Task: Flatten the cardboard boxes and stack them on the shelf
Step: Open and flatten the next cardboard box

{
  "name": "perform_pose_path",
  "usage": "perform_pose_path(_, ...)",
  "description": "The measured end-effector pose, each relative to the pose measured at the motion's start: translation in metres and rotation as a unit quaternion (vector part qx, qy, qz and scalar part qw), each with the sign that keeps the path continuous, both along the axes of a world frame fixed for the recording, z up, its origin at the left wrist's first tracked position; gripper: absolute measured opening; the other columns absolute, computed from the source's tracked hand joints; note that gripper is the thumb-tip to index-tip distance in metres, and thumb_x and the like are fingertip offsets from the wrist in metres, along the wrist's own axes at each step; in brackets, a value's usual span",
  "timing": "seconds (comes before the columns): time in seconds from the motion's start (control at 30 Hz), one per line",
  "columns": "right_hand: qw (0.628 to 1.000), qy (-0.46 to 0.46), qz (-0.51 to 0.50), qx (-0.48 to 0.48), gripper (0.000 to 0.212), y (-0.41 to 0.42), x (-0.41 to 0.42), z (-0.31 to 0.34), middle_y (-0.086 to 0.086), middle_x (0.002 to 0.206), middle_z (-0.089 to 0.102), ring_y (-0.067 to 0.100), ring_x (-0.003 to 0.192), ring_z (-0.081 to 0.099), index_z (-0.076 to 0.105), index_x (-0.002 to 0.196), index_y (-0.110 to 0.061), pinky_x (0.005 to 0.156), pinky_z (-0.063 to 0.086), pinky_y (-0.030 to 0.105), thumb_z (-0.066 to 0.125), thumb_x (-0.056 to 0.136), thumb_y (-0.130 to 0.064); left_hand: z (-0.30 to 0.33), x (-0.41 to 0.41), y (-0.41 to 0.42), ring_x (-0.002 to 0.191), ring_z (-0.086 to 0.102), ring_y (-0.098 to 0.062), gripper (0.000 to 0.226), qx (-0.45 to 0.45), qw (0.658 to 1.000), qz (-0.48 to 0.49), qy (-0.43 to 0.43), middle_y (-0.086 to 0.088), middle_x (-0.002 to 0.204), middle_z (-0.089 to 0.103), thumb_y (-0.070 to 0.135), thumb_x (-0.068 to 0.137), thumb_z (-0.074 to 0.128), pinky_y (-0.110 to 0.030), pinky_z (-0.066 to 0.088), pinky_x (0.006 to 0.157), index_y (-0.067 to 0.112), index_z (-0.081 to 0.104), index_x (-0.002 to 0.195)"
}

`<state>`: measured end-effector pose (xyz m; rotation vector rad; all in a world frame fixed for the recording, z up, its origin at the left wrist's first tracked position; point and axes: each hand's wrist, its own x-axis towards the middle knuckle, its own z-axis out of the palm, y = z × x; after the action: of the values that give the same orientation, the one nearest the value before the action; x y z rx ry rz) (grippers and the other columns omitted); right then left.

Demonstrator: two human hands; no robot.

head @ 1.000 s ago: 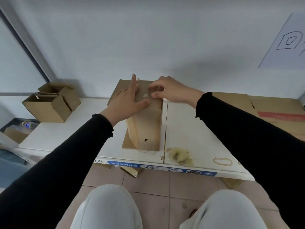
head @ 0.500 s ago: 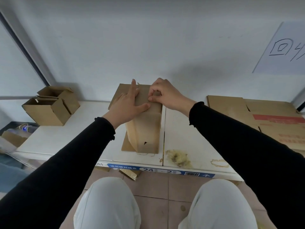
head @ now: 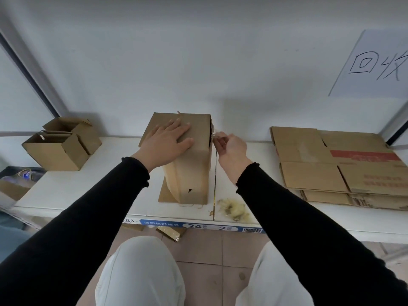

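A tall brown cardboard box (head: 189, 173) stands upright in the middle of the white shelf (head: 114, 173). My left hand (head: 165, 142) lies flat on the box's top with straight fingers, pressing it down. My right hand (head: 229, 146) is just off the box's upper right edge and pinches a thin strip of clear tape (head: 215, 134) that runs from that edge. A pile of flattened cardboard boxes (head: 335, 164) lies on the shelf at the right.
Two small open cardboard boxes (head: 59, 146) sit at the shelf's left end. A wad of used tape (head: 234, 209) lies near the front edge. The wall stands close behind. My knees are below the shelf, with cardboard scraps (head: 170, 233) on the tiled floor.
My right hand has left the box's top and moved right, off the edge, pulling a tape strip with it. My left hand has spread flat over the top.
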<state>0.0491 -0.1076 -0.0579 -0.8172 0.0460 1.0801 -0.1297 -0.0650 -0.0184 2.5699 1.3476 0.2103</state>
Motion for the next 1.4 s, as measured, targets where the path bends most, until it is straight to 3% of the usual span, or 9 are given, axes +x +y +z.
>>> perform_pose_path(0.13,0.999,-0.012,-0.018,-0.032,0.040,-0.002,-0.008,0.007,0.013,0.073,0.063,0.020,0.062,0.059,0.054,0.066,0.001,0.072,0.052,0.030,0.031,0.099,0.004,-0.001,0.002,-0.007,0.155,0.004,-0.011,0.078,0.023,1.000,0.010,0.006,0.006,0.169,0.010,0.078,0.093,0.031,-0.040,0.001,0.125,0.036,0.024,0.159)
perform_pose_path(0.3,0.981,-0.176,0.048,-0.068,0.022,-0.003,-0.011,-0.005,0.008,0.093,0.073,0.014,0.074,0.070,0.056,0.102,-0.011,0.061,0.053,0.029,0.061,0.099,-0.032,-0.004,0.018,-0.019,0.156,0.006,-0.024,0.128,0.068,0.995,0.051,0.044,-0.005,0.168,0.015,0.105,0.060,0.022,-0.059,0.005,0.122,0.021,0.025,0.157)
perform_pose_path(0.5,0.997,-0.033,0.056,-0.047,0.014,-0.019,0.006,-0.021,0.017,0.083,0.068,0.021,0.070,0.071,0.061,0.094,0.004,0.069,0.064,0.035,0.051,0.097,0.012,-0.011,0.033,-0.022,0.156,0.004,-0.027,0.118,0.080,0.993,0.078,0.049,-0.009,0.168,0.014,0.095,0.068,0.025,-0.065,0.001,0.119,0.015,0.026,0.155)
perform_pose_path(0.67,0.998,-0.019,0.059,-0.014,0.023,-0.018,-0.005,-0.023,0.014,0.096,0.073,0.025,0.085,0.075,0.059,0.107,0.006,0.089,0.060,0.040,0.037,0.105,0.002,-0.012,0.027,-0.019,0.155,0.007,-0.028,0.108,0.092,0.993,0.073,0.031,-0.007,0.167,0.017,0.092,0.074,0.029,-0.063,0.004,0.120,0.020,0.028,0.154)
perform_pose_path(0.87,0.971,-0.210,0.097,0.066,0.015,0.014,-0.028,0.056,0.012,0.092,0.076,0.026,0.089,0.077,0.039,0.101,-0.016,0.091,0.059,0.040,0.045,0.102,-0.003,-0.005,-0.012,-0.001,0.155,0.007,-0.013,0.092,0.033,0.973,0.088,-0.209,0.008,0.169,0.011,0.073,0.081,0.041,-0.053,0.012,0.123,0.039,0.009,0.160)
perform_pose_path(1.0,0.882,-0.451,0.122,0.063,0.024,0.029,-0.064,0.078,0.010,0.071,0.062,0.021,0.072,0.067,0.036,0.093,-0.017,0.076,0.056,0.039,0.038,0.090,0.007,-0.029,-0.034,0.003,0.153,0.020,-0.016,0.101,-0.071,0.891,0.032,-0.447,0.009,0.165,0.021,0.034,0.082,0.065,-0.046,0.032,0.119,0.060,-0.002,0.152)
perform_pose_path(1.17,0.817,-0.528,0.232,-0.020,0.022,0.043,-0.095,0.035,0.000,0.071,0.060,0.014,0.064,0.060,0.039,0.097,-0.017,0.067,0.051,0.028,0.046,0.090,0.002,-0.066,-0.048,0.007,0.156,0.002,-0.020,0.094,0.020,0.956,0.120,-0.266,0.003,0.169,-0.013,0.052,0.084,0.069,-0.051,0.021,0.122,0.044,0.013,0.158)
perform_pose_path(1.27,0.846,-0.445,0.283,-0.081,0.024,0.055,-0.097,-0.004,0.008,0.090,0.060,0.026,0.088,0.070,0.039,0.092,-0.020,0.088,0.057,0.040,0.050,0.089,0.001,-0.093,-0.052,0.018,0.156,-0.006,-0.022,0.100,-0.027,0.972,0.167,-0.162,0.000,0.170,-0.007,0.073,0.080,0.063,-0.057,0.011,0.123,0.031,0.019,0.160)
perform_pose_path(1.4,0.905,-0.318,0.253,-0.128,0.023,0.060,-0.075,-0.033,0.013,0.070,0.064,0.018,0.053,0.059,0.039,0.085,-0.014,0.055,0.050,0.024,0.038,0.101,0.002,-0.125,-0.053,0.029,0.156,-0.006,-0.017,0.106,-0.099,0.977,0.166,-0.087,0.003,0.170,0.001,0.079,0.080,0.057,-0.057,0.003,0.123,0.028,0.012,0.162)
